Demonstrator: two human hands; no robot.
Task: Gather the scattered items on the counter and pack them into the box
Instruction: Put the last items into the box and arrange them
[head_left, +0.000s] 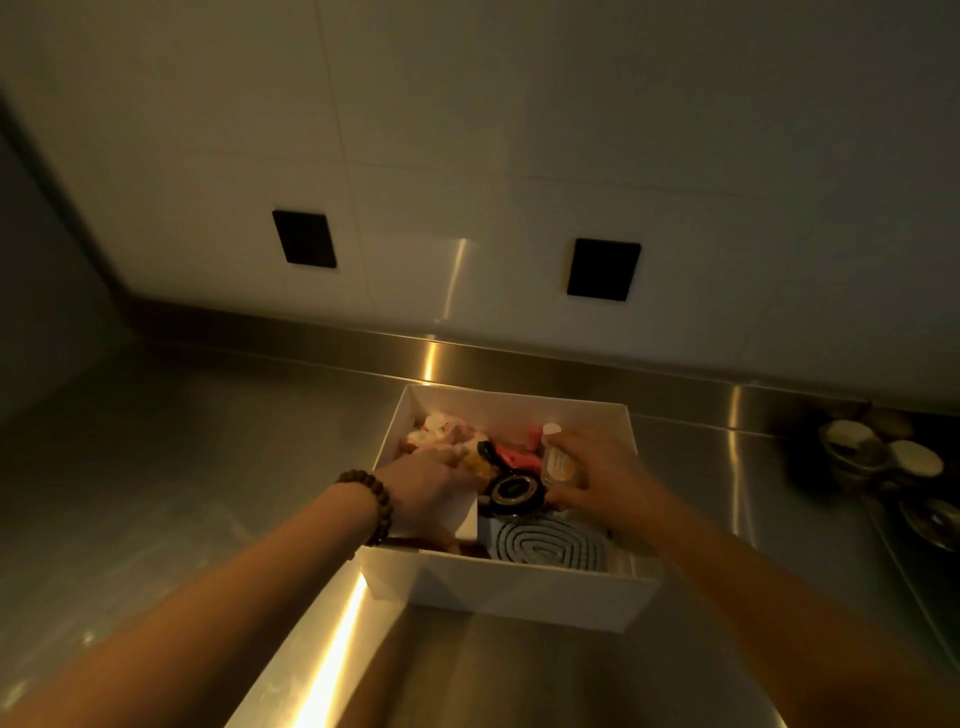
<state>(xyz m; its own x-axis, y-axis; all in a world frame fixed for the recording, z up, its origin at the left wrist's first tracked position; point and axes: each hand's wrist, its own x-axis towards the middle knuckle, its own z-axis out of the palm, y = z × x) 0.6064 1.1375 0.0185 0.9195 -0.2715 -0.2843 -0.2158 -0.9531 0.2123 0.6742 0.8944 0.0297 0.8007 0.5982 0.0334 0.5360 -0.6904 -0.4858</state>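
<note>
Nearest you, the white rectangular cardboard box (498, 587) sits on the steel tabletop (156, 467), holding a blue ridged pad (550, 543) and black round tin (515, 491); its lettering is illegible. Your right hand (597, 475) grips the small clear bottle (558, 457), whose label is unreadable; crowding could tip it. Your left hand (428, 480) presses among the contents, its grip hidden.

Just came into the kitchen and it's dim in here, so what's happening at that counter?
A person is packing small items into a white box on the steel counter. The right hand holds a small clear bottle over the box. The left hand, wearing a bead bracelet, reaches among items already inside, near a round black case.
</note>
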